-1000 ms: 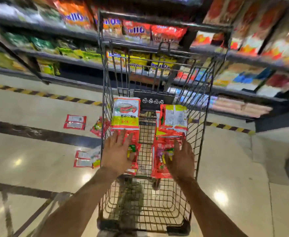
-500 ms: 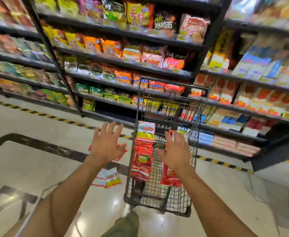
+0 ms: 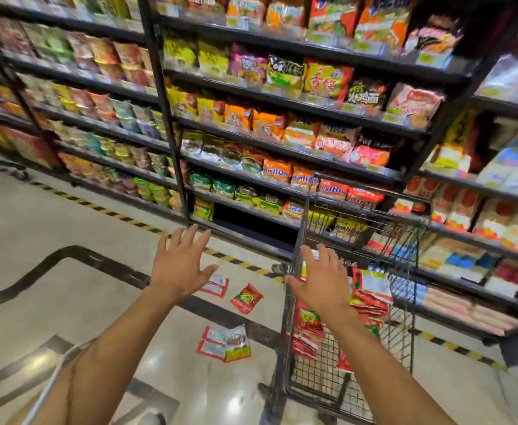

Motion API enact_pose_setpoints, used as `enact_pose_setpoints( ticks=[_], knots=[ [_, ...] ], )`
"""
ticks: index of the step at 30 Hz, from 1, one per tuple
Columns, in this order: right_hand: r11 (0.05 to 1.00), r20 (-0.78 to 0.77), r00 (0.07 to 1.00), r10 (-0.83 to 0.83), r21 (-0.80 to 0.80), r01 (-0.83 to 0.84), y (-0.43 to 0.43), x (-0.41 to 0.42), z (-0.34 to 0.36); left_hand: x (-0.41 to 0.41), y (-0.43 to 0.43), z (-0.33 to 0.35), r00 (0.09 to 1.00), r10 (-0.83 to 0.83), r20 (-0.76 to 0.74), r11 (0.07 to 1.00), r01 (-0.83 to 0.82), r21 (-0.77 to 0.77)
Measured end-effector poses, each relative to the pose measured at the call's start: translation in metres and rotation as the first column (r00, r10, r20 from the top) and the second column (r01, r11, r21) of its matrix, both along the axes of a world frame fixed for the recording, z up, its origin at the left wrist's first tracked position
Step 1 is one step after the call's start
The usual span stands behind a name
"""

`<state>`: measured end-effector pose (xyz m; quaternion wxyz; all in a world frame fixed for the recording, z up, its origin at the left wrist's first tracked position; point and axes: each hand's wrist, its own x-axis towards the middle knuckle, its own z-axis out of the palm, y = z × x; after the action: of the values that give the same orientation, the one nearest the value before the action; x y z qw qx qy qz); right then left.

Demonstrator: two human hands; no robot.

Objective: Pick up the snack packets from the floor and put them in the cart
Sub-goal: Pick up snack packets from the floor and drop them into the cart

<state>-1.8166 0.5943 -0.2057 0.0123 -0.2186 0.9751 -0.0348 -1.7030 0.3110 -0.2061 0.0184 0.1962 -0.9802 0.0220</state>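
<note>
Three spots of snack packets on the floor [image 3: 52, 240] left of the cart [image 3: 297, 302]: a red-and-white packet [image 3: 217, 286] partly behind my left hand [image 3: 181, 265], a lone red packet [image 3: 247, 297] just beside it, and a small overlapping pile [image 3: 225, 345] nearer me. More red packets [image 3: 369, 294] already lie inside the cart basket. Both my hands are up, empty, fingers spread, gripping nothing; right hand [image 3: 322, 280] floats in front of the cart's near corner, can't tell if it touches the wire. Shelves [image 3: 282, 133] of bagged snacks behind, blurred.

Packets look thin, flat, light, floppy foil or plastic, so I'd guess glossy and a bit slippery against the polished floor. Flat ones sit flush, hard to get under; I'd pinch a raised corner or sealed edge, or slide the packet to lift a lip. The pile has lifted edges, easiest take, maybe several at once. Nothing fragile-looking, a squeeze probably only crumples contents
</note>
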Motion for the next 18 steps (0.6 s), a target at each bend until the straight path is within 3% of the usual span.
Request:
enact_pose_setpoints(
  ticks=[10,18],
  knots=[
    [0.988,0.057,0.986,-0.157,-0.003,0.158,-0.181,0.019,-0.031,-0.010,-0.204,-0.016,0.982,-0.170,0.079,0.985,0.168,0.029],
    [0.957,0.143,0.947,-0.288,0.015,0.289,-0.258,0.007,-0.060,-0.067,-0.281,-0.050,0.953,-0.281,0.119,0.959,0.274,0.072]
  ],
)
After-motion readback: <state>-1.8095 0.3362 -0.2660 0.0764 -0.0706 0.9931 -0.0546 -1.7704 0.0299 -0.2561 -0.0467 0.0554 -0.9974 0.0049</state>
